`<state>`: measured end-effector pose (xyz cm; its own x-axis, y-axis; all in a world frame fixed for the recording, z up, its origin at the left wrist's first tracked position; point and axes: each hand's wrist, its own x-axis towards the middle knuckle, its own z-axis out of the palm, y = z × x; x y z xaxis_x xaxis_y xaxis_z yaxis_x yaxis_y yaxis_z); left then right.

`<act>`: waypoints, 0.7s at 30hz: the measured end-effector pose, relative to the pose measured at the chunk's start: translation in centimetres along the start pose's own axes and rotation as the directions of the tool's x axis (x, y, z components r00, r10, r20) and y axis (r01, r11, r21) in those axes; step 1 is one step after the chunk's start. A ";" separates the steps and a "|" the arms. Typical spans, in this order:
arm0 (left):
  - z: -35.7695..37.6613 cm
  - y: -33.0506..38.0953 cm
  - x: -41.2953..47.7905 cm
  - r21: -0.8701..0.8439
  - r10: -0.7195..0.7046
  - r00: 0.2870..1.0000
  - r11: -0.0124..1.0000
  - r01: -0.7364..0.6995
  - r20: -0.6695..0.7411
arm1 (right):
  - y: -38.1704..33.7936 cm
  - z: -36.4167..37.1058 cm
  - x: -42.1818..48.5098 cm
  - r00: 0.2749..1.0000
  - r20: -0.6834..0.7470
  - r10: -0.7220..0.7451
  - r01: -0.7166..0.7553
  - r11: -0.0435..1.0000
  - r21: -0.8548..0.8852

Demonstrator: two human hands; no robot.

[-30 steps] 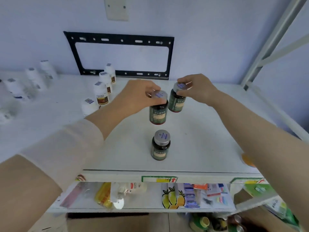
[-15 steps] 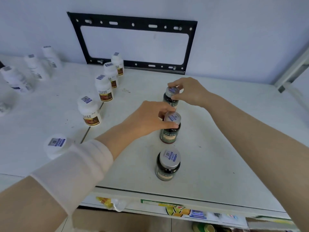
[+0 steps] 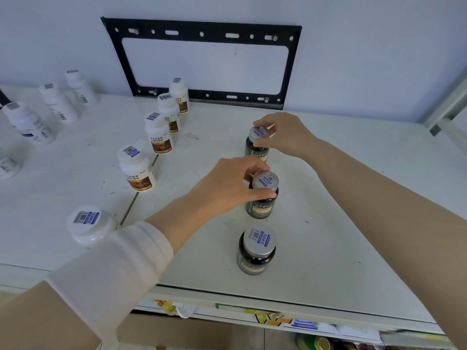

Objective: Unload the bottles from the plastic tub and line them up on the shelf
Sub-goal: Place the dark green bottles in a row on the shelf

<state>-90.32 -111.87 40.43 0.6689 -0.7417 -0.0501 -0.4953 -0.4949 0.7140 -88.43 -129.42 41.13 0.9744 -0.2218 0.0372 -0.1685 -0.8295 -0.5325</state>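
Three dark green bottles with silver caps stand in a line on the white shelf (image 3: 341,223). My left hand (image 3: 227,188) grips the cap of the middle dark bottle (image 3: 262,203), which rests on the shelf. My right hand (image 3: 285,137) pinches the cap of the far dark bottle (image 3: 255,145), also standing on the shelf. The near dark bottle (image 3: 256,251) stands free by the front edge. The plastic tub is out of view.
A diagonal row of white bottles (image 3: 159,135) with brown labels runs from the wall toward the front left. More white bottles (image 3: 58,102) stand far left. A black metal bracket (image 3: 202,34) hangs on the wall. A lower shelf (image 3: 278,319) holds packets.
Both hands lowered their dark bottles onto the shelf behind the near one, forming a line. My view has tilted downward and moved closer.
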 end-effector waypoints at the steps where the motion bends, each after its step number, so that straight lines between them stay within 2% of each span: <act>1: 0.0 0.0 0.0 0.000 -0.003 1.000 1.000 0.003 0.003 | 0.0 0.1 0.0 1.000 -0.005 0.004 -0.004 1.000 0.005; 9: 0.0 0.1 -0.3 -0.005 0.014 1.000 1.000 -0.014 -0.005 | -0.6 -0.4 -0.9 0.999 -0.024 0.037 -0.036 0.999 0.033; 12: -0.9 0.5 -0.7 0.013 0.048 0.998 0.999 -0.048 -0.037 | -1.1 -1.7 -2.6 0.992 -0.107 0.071 -0.069 0.997 0.025; 17: -3.0 2.5 -2.2 0.232 0.144 0.986 0.965 -0.121 -0.086 | -1.9 -4.2 -8.0 0.955 -0.236 0.180 -0.203 0.976 -0.075; 21: -3.7 4.9 -3.8 0.358 0.264 0.961 0.908 -0.217 -0.087 | -2.2 -5.2 -14.4 0.894 -0.347 0.285 -0.340 0.934 -0.109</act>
<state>-93.27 -109.83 46.70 0.5598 -0.8039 0.2008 -0.7934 -0.4503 0.4095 -102.89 -127.08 46.17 0.7709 -0.6124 0.1751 -0.5049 -0.7551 -0.4182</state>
